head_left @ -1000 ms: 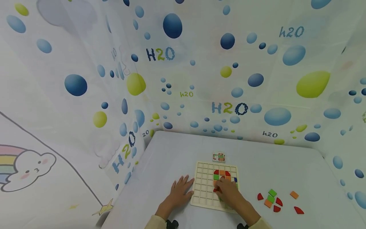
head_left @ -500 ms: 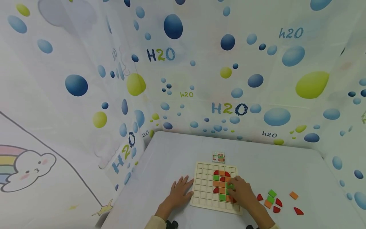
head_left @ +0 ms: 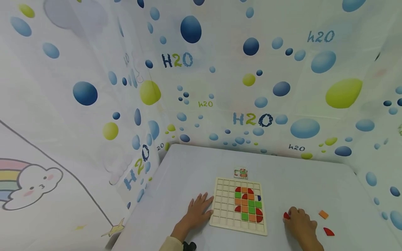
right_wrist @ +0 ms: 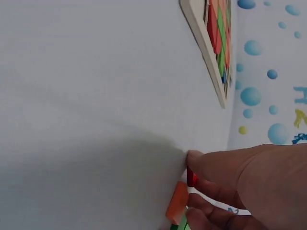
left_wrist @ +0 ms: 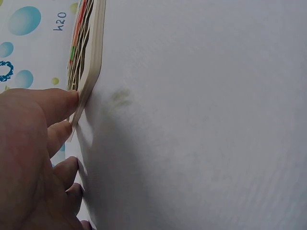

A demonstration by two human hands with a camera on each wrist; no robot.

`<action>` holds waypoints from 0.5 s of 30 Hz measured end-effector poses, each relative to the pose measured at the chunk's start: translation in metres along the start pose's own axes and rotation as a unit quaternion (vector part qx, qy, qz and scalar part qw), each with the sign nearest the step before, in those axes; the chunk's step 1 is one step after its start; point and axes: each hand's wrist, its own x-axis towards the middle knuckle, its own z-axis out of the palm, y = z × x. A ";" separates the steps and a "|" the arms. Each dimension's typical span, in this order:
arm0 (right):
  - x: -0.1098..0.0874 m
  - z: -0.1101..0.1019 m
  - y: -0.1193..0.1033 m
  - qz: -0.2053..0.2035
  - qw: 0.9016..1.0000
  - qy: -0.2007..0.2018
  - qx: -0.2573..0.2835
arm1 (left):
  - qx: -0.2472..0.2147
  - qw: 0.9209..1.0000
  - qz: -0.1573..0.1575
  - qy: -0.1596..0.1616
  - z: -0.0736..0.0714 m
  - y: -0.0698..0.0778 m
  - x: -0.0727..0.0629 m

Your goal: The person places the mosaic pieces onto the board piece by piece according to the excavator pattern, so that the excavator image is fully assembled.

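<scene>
A wooden grid board [head_left: 221,205] lies on the table, its right half partly filled with red, orange, green and blue pieces. Fingers spread, my left hand [head_left: 198,211] rests beside it; in the left wrist view the thumb and index fingertip of that hand [left_wrist: 29,139] touch the board's edge [left_wrist: 93,57]. Right of the board, my right hand [head_left: 299,223] pinches a red quarter-circle piece [head_left: 286,215] between thumb and finger. The right wrist view has this red piece [right_wrist: 191,177] at the fingertips, with an orange square [right_wrist: 177,202] and green pieces [right_wrist: 183,222] close under the fingers.
A small pattern card [head_left: 240,173] lies behind the board. To the right of my right hand are a loose orange square [head_left: 323,214] and a red quarter-circle [head_left: 328,231]. A curtain printed with bubbles [head_left: 201,69] stands around the white table [head_left: 188,164].
My right hand has left the board and moved right to the loose pieces, now covering most of them. The pieces on the board's right side show uncovered. My left hand stays put.
</scene>
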 end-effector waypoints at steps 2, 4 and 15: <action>-0.001 0.001 0.000 -0.006 1.000 -0.005 0.001 | 0.002 1.000 -0.002 0.000 0.001 0.000 0.000; -0.001 0.001 -0.002 -0.015 1.000 -0.001 0.002 | 0.003 1.000 -0.002 0.001 0.001 0.000 0.000; 0.004 0.015 -0.005 -0.055 0.998 0.030 0.032 | -0.011 1.000 0.007 0.006 0.000 0.001 -0.002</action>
